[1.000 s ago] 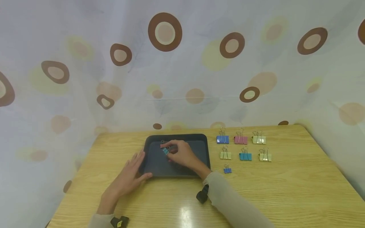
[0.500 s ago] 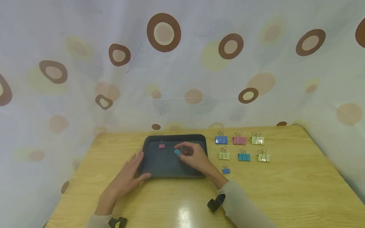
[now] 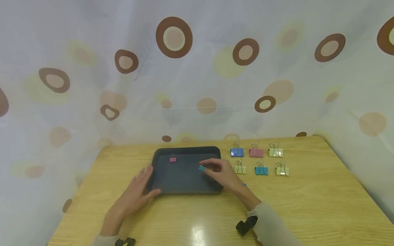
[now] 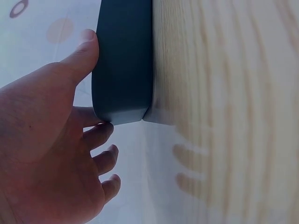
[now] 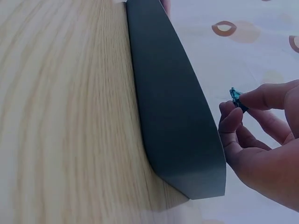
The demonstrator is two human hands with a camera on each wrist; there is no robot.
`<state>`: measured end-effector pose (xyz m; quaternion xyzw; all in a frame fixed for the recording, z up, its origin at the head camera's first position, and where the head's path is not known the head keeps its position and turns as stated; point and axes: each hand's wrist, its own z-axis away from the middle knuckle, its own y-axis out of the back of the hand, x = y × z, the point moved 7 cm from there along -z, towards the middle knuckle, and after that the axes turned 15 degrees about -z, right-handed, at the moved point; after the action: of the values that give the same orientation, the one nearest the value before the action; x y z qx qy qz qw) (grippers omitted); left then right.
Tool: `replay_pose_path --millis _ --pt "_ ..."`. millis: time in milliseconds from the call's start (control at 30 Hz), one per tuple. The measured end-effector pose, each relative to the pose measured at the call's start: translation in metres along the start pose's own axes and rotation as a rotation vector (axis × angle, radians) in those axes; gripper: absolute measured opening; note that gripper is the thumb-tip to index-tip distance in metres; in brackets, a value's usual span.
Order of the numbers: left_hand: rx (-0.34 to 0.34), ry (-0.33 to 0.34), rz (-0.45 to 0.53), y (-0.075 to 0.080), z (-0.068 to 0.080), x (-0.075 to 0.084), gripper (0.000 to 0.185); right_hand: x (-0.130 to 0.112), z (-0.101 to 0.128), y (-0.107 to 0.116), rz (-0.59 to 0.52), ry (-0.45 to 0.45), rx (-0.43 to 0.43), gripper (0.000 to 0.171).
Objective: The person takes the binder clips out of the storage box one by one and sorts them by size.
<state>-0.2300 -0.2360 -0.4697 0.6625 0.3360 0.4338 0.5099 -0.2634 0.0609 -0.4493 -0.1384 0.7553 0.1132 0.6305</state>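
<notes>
Teal-blue small binder clip (image 3: 201, 167), pinched by its wire handles in the right hand (image 3: 222, 173), hangs over the right half of the dark grey plastic tray (image 3: 184, 184); a pink clip (image 3: 172, 159) lies at its far left. Left hand (image 3: 138, 191), fingers straight, braces the tray's near-left corner; so slight a pinch could let the clip slip or twist and land askew

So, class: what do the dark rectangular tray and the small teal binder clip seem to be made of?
Dark rectangular tray: probably plastic, matt; its surface is even with rounded corners and no glare. Small teal binder clip, pinched by the right hand: likely painted metal, too small to confirm.
</notes>
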Motion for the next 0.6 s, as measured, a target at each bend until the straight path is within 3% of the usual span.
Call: replay_pose_path --millis 300,600 --pt "-0.011 0.002 -0.011 -0.002 0.001 -0.001 0.091 -0.003 0.020 0.015 0.030 0.013 -0.005 0.022" --pt "-0.006 0.004 -0.009 -0.003 0.001 -0.001 0.091 -0.005 0.039 0.040 -0.019 0.012 0.116 0.018"
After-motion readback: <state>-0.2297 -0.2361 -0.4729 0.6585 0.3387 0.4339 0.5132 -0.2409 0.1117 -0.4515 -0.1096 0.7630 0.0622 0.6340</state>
